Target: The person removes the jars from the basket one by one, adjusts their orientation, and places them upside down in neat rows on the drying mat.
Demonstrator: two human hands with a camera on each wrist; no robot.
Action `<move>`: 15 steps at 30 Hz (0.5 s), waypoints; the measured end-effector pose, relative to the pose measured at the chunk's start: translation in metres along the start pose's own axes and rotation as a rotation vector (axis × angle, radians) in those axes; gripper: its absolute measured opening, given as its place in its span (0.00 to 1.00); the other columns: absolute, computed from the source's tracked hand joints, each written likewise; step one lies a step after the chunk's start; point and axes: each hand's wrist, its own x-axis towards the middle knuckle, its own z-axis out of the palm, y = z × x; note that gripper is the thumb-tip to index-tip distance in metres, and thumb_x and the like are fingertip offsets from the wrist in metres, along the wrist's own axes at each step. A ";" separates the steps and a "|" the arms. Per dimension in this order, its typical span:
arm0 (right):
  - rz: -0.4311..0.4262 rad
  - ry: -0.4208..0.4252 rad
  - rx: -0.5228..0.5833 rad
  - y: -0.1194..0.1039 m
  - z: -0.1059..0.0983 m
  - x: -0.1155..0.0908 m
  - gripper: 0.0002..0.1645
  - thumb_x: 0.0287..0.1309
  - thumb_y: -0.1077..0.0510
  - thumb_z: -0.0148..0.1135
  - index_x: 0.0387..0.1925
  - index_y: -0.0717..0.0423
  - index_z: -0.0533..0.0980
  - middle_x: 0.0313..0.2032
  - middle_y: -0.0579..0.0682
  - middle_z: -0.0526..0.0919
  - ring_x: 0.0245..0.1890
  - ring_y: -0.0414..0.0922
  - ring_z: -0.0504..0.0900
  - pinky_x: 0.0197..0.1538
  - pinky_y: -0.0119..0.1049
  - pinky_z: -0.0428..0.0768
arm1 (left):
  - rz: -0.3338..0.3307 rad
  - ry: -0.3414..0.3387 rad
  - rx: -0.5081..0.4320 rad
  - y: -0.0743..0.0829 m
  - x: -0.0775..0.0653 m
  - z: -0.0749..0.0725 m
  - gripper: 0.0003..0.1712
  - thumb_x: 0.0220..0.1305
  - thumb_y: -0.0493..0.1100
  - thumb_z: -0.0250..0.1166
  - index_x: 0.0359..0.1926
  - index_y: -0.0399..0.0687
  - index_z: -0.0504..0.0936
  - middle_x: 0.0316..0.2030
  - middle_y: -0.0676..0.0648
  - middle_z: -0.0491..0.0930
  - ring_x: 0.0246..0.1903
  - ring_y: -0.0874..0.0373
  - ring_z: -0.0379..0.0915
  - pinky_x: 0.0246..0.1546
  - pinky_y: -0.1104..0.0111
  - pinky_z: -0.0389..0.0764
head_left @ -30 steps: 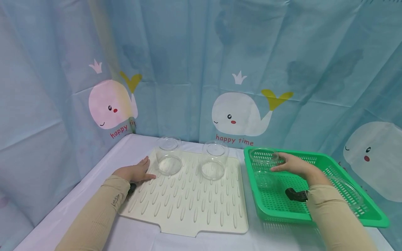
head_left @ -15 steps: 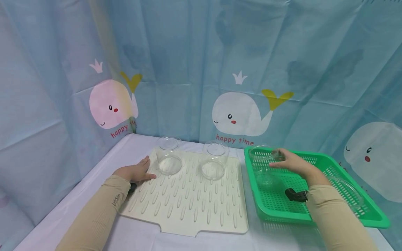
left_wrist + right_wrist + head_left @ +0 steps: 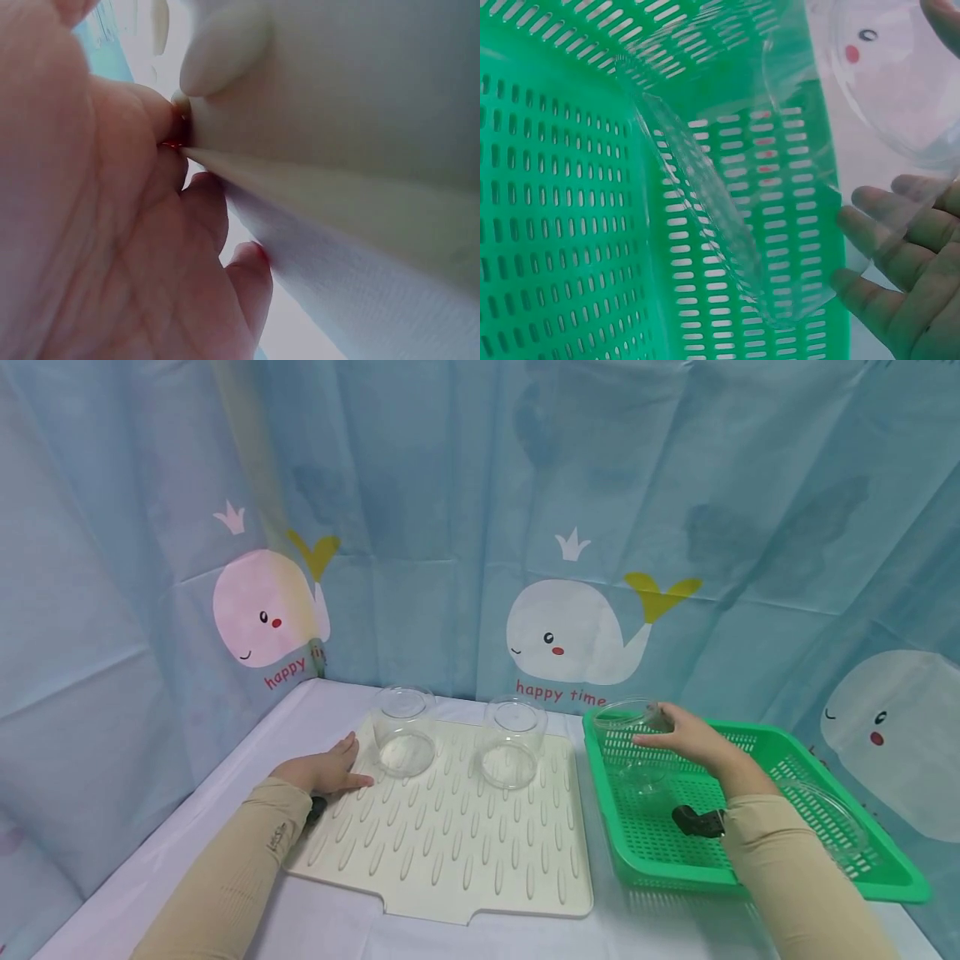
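Note:
My right hand (image 3: 697, 739) grips a clear plastic jar (image 3: 626, 717) near its rim, thumb on one side and fingers on the other. The jar is tilted over the left part of the green basket (image 3: 613, 852). In the right wrist view, the fingers (image 3: 900, 247) show against the see-through wall. My left hand (image 3: 324, 772) rests at the left edge of the cream ridged mat (image 3: 442, 852), its thumb on the top surface. In the left wrist view, its fingertips (image 3: 251, 262) touch the mat's edge. Two more clear jars (image 3: 405, 735) stand upside down on the mat's back part.
Another clear container (image 3: 828, 814) lies in the basket's right side, partly behind my right forearm. A white cloth (image 3: 315, 918) covers the table. A blue curtain (image 3: 420, 527) with whale prints hangs close behind the mat and basket.
My right hand has risen slightly and moved a little left, lifting and tilting the jar in the basket. The left hand and the two jars on the mat have stayed put.

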 end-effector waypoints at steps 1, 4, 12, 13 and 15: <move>-0.001 0.003 0.003 0.000 0.000 0.000 0.59 0.51 0.37 0.61 0.68 0.67 0.44 0.64 0.72 0.52 0.62 0.69 0.52 0.54 0.62 0.64 | 0.003 0.000 0.000 0.000 0.000 0.000 0.60 0.56 0.68 0.54 0.67 0.24 0.37 0.67 0.28 0.30 0.67 0.35 0.28 0.65 0.47 0.40; -0.007 0.022 -0.014 0.000 0.001 0.001 0.61 0.48 0.37 0.63 0.68 0.68 0.44 0.62 0.72 0.55 0.61 0.69 0.54 0.53 0.61 0.66 | 0.004 -0.001 -0.016 0.001 -0.001 -0.001 0.60 0.56 0.67 0.54 0.67 0.25 0.37 0.67 0.28 0.30 0.67 0.35 0.28 0.65 0.46 0.40; -0.046 0.085 -0.074 0.005 0.004 0.005 0.62 0.44 0.36 0.66 0.67 0.67 0.47 0.58 0.67 0.64 0.58 0.65 0.62 0.49 0.58 0.70 | -0.026 0.004 -0.009 0.002 -0.005 -0.003 0.60 0.55 0.70 0.54 0.68 0.29 0.40 0.68 0.30 0.32 0.67 0.36 0.30 0.64 0.45 0.42; -0.050 0.087 -0.076 0.005 0.004 0.006 0.62 0.45 0.37 0.66 0.67 0.67 0.47 0.58 0.67 0.64 0.58 0.65 0.62 0.48 0.58 0.71 | -0.032 0.008 0.000 0.002 -0.006 -0.003 0.60 0.54 0.70 0.54 0.68 0.29 0.40 0.68 0.31 0.34 0.67 0.36 0.31 0.64 0.44 0.43; -0.057 0.093 -0.075 0.005 0.004 0.006 0.61 0.45 0.38 0.67 0.67 0.66 0.47 0.58 0.67 0.64 0.57 0.65 0.63 0.48 0.57 0.71 | -0.051 0.011 -0.005 0.003 -0.008 -0.004 0.60 0.53 0.70 0.55 0.68 0.31 0.41 0.69 0.32 0.35 0.67 0.37 0.32 0.63 0.44 0.43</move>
